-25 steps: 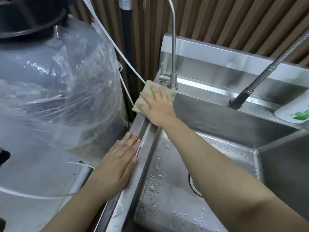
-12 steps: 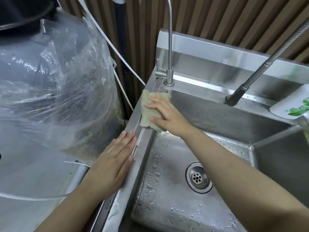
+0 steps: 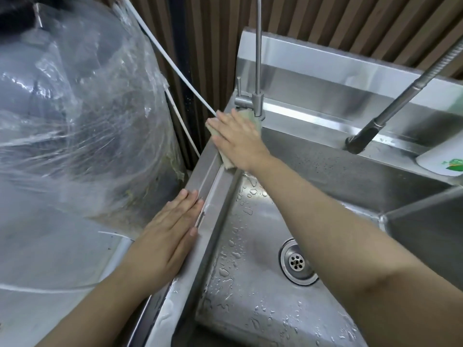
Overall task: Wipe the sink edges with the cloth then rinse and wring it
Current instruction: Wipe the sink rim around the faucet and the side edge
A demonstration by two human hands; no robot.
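A pale green cloth lies on the back left corner of the steel sink's rim, just in front of the small tap's base. My right hand presses flat on the cloth with straight fingers and covers most of it. My left hand rests flat on the left rim nearer to me, fingers straight, holding nothing. The basin holds water drops and a round drain.
A thin steel tap rises at the back left corner. A flexible spray hose hangs over the basin from the right. A white bottle lies on the back ledge. A large plastic-wrapped bulk stands left of the sink.
My right hand has slid the cloth back up the left rim from the basin's edge to the corner by the tap. My left hand has stayed on the rim.
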